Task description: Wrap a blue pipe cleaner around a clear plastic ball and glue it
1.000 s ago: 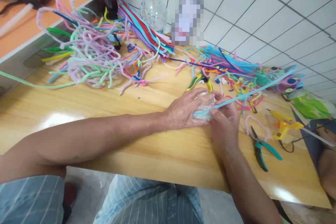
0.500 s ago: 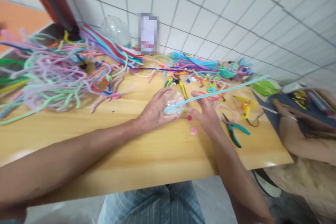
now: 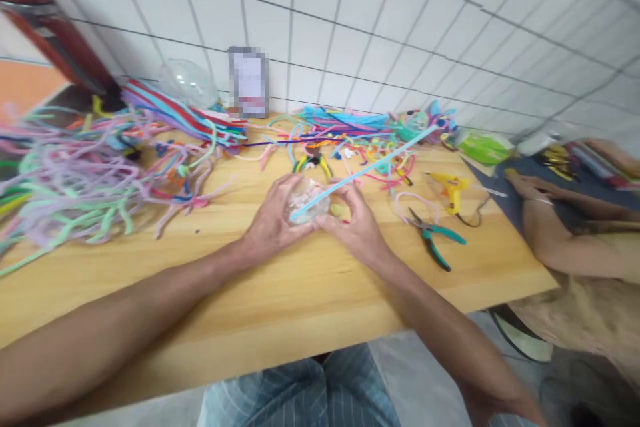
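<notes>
My left hand (image 3: 273,220) curls round a small clear plastic ball (image 3: 306,203) with pale bits inside, held just above the wooden table (image 3: 280,293). My right hand (image 3: 356,221) closes on the ball's right side, fingers bent against it. A long light-blue pipe cleaner (image 3: 365,170) runs from the ball up and to the right, over the clutter. Both hands meet at the table's middle.
Heaps of coloured pipe cleaners (image 3: 95,167) cover the left and back of the table. Teal-handled pliers (image 3: 433,240), a yellow glue gun (image 3: 453,188) and yellow-handled cutters (image 3: 313,163) lie close by. A larger clear ball (image 3: 189,83) sits by the tiled wall. Another person's arm (image 3: 560,227) rests at right.
My right hand has come back onto the ball after lifting off it. The view has swung right and upward, and the blue pipe cleaner stays attached.
</notes>
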`<state>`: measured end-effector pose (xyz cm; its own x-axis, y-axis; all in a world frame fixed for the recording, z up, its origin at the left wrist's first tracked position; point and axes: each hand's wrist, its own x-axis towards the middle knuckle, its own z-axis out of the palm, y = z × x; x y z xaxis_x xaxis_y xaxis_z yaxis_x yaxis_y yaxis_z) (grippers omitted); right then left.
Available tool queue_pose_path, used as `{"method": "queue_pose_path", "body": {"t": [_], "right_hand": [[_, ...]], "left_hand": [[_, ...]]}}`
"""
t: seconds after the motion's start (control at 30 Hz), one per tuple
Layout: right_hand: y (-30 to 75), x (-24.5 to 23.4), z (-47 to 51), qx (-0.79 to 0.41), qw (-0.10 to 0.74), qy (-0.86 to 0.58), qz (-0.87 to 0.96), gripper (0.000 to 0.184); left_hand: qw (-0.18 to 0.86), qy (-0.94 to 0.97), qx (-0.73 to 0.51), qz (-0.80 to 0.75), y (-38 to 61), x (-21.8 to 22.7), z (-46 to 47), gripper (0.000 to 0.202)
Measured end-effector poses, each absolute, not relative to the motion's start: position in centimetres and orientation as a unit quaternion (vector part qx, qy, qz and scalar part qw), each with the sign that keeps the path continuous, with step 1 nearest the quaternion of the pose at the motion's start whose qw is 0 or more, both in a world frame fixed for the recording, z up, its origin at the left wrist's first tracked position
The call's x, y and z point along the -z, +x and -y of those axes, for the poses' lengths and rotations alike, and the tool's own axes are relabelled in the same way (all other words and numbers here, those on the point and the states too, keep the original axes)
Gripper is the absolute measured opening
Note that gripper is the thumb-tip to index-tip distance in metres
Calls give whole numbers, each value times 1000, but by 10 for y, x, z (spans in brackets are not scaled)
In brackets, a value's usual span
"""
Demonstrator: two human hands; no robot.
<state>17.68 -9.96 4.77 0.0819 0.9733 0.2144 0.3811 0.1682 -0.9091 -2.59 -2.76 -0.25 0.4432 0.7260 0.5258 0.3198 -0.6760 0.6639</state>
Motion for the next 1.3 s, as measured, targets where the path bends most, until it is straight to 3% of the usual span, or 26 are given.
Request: {"method": "queue_pose_path", "body": {"t": [0.17,0.63,0.93,1.3], "right_hand": [[166,-37,90,-304,503,-554,590,30],[157,-37,90,-325,585,-514,537,14],[152,-32,86,-329,611,-528,490,16],[151,-29,84,-359,592,-546,472,33]], "left_hand": [[267,817,-440,-260,-21,6,24,83],[291,814,-427,-265,-16,6,26,88],[269,821,-433,-256,-16,6,27,85],[258,819,-443,-257,-13,11,26,85]]}}
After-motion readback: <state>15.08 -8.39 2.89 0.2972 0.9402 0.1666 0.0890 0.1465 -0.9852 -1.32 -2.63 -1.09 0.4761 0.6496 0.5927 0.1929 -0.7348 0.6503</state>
